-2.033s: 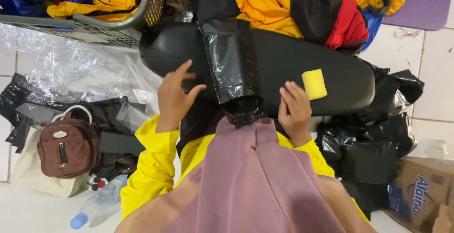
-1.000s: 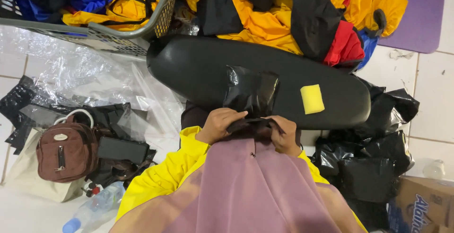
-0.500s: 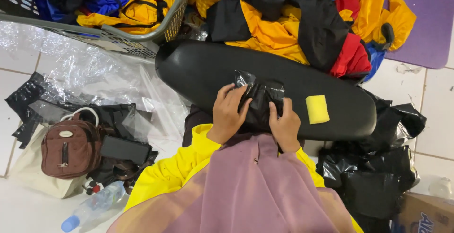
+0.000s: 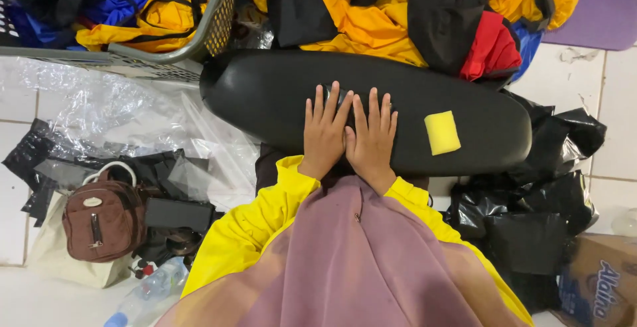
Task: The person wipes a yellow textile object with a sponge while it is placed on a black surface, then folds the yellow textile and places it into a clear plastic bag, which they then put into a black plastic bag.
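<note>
Hands lie flat, side by side, fingers spread, on the long black board: left hand, right hand. Something black and shiny peeks out under the fingertips, mostly hidden. The black board rests on the floor. A yellow sponge sits toward its right end. At the top left, a grey basket, cut off, holds yellow and blue clothes.
</note>
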